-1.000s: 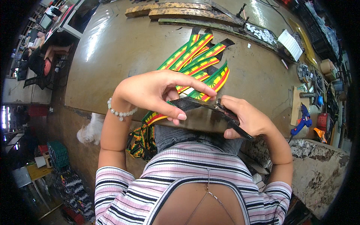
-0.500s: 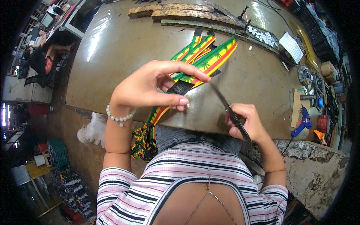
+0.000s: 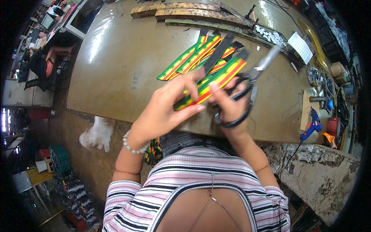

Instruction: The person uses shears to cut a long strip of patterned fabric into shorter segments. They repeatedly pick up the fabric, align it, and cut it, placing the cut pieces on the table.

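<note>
One left hand pinches one strap near its lower end, thumb on the near side and fingers on the other. The strap is green, yellow and red, and slants up and rightward over the table, above the middle of its near edge. One right hand has its fingers closed around the handles of one pair of scissors, blades toward the far right of the table. Its thumb lies against the strap; blur hides whether it pinches there, and whether the blades are parted.

Just past the hands, on the table, lies one pile of straps, at least four, overlapping too much for an exact count, with one black strip across them. Below the near edge, beside the person's lap, hangs one bundle in like colours.

Toward the far edge lie three bars, and to their right one heap of white pieces, too small to count, and one paper sheet. One blue glue gun is by the near right corner. On the floor beyond the near edge, toward the left corner, is one white furry animal
</note>
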The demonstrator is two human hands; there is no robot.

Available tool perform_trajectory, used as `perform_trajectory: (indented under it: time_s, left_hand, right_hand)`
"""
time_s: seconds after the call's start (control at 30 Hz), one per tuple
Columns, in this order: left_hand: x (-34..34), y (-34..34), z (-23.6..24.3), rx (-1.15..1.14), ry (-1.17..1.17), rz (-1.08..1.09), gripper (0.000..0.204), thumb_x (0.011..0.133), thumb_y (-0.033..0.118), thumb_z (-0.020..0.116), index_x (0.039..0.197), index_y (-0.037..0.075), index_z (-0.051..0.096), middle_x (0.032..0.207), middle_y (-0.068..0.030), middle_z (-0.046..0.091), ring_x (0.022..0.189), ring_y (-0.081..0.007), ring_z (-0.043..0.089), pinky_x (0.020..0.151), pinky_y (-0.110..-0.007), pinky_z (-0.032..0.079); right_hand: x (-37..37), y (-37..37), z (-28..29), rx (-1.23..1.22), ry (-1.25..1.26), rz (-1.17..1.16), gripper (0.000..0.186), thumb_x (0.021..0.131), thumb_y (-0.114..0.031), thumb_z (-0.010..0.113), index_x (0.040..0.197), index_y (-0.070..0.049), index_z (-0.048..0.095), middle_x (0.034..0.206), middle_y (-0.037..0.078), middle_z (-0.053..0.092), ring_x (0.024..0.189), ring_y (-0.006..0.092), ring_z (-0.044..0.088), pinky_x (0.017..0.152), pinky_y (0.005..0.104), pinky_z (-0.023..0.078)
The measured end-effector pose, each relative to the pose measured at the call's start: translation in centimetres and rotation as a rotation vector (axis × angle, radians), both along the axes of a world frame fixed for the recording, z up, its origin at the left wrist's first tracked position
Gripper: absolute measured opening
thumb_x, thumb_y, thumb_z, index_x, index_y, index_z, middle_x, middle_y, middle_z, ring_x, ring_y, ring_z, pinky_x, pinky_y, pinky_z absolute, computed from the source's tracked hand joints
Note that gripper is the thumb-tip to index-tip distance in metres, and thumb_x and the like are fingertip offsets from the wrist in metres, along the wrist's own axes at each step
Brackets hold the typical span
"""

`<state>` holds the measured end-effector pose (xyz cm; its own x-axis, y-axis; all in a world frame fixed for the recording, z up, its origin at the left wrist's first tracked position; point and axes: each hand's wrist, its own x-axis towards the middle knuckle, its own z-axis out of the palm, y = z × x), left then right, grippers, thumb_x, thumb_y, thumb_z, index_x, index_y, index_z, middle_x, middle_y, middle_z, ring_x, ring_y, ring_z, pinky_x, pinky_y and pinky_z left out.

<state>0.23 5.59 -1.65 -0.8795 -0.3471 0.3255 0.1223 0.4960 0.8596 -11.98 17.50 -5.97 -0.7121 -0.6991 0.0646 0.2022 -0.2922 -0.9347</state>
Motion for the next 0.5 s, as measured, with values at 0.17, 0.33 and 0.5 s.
perform_trajectory:
  time_s: [0.17,0.33,0.5]
  left_hand:
    - [3.3,-2.9,0.3,0.292,-0.349,-0.223,0.021,0.085,-0.002,0.066,0.106,-0.004,0.064,0.115,-0.0179,0.064,0.092,-0.0178,0.067,0.079,-0.03,0.057]
    - [2.7,-5.1,2.2,0.355,-0.186,-0.272,0.045,0.081,0.01,0.073,0.124,0.0,0.061,0.114,-0.0093,0.066,0.098,-0.0082,0.059,0.073,-0.02,0.046]
    - [1.2,-5.7,3.5,0.494,-0.316,-0.406,0.054,0.08,0.007,0.075,0.131,0.005,0.057,0.1,0.0004,0.066,0.057,0.0032,0.045,0.046,-0.015,0.028]
  right_hand:
    - [-3.7,2.3,-0.6,-0.123,-0.181,0.117,0.049,0.093,-0.047,0.053,0.109,-0.001,0.045,0.092,0.012,0.058,0.07,0.0176,0.06,0.065,0.0321,0.053]
    - [-5.5,6.5,0.0,0.396,0.178,0.684,0.104,0.067,-0.09,0.048,0.12,-0.001,0.05,0.093,0.005,0.05,0.087,0.0161,0.054,0.076,0.028,0.045]
    - [-8.8,6.4,1.5,0.419,0.682,1.094,0.075,0.076,-0.069,0.059,0.105,0.0,0.055,0.095,0.019,0.054,0.091,0.0373,0.055,0.084,0.0415,0.045]
